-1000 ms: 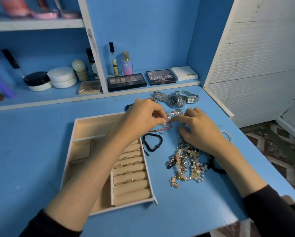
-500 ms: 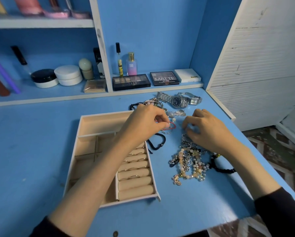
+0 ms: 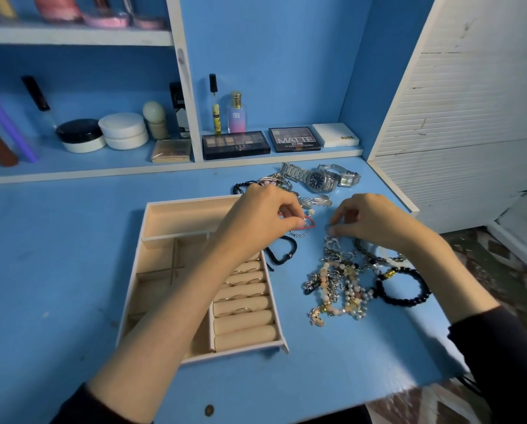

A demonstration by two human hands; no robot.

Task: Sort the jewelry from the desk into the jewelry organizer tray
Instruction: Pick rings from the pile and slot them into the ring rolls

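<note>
A beige jewelry organizer tray (image 3: 152, 215) lies on the blue desk, with rings slotted in its padded rolls (image 3: 242, 301). My left hand (image 3: 265, 215) reaches over the tray's far right corner and pinches a small silver ring beside a red loop (image 3: 309, 225). My right hand (image 3: 369, 220) hovers over a tangled pile of beaded and chain bracelets (image 3: 338, 280), fingertips pinching a small silver piece. A black cord bracelet (image 3: 283, 250) lies beside the tray. A black bead bracelet (image 3: 405, 286) sits right of the pile. Two silver watches (image 3: 320, 179) lie further back.
Makeup palettes (image 3: 236, 144), a perfume bottle (image 3: 236, 113) and cream jars (image 3: 123, 130) stand on the low shelf behind the desk. A white slatted panel (image 3: 470, 102) borders the desk's right side. The desk's front edge runs close below the tray.
My hands drew apart: the left keeps the small ring by the red loop, the right shifted right over the pile. The camera tilted, uncovering the black bead bracelet.
</note>
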